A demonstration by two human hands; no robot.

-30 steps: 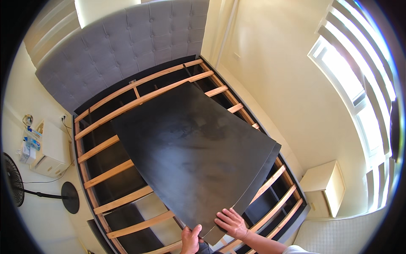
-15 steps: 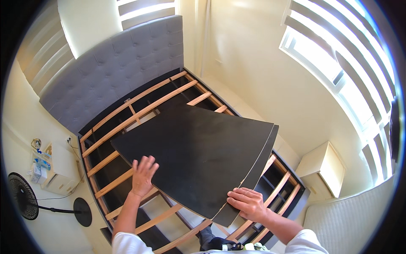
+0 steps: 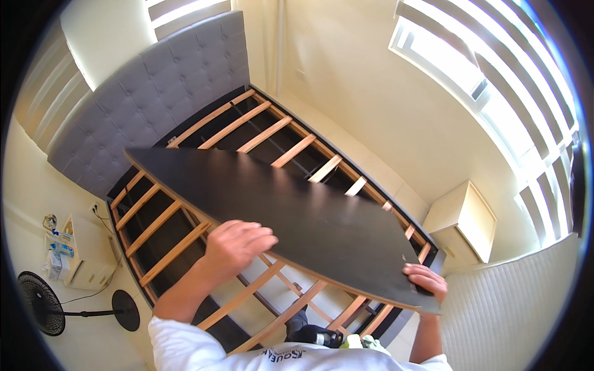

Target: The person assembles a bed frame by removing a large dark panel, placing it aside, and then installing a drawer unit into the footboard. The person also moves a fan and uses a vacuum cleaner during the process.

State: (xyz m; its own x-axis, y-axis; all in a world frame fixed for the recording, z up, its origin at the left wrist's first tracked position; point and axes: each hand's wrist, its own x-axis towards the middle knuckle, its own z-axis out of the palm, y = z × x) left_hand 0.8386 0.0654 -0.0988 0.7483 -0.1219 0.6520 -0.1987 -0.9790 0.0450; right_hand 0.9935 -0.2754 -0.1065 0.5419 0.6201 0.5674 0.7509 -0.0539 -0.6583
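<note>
Bed frame holds wooden slats beneath black board

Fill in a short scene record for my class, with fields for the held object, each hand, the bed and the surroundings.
Held object: flat black panel with brown edge, extending over pale wooden slats
Left hand: at the panel's near long edge; grip unclear
Right hand: grip closed on the panel's right end
Bed: grey tufted headboard beyond the slats
Left side: black round fan
Right side: cream boxy cabinet, white quilted pad
</note>
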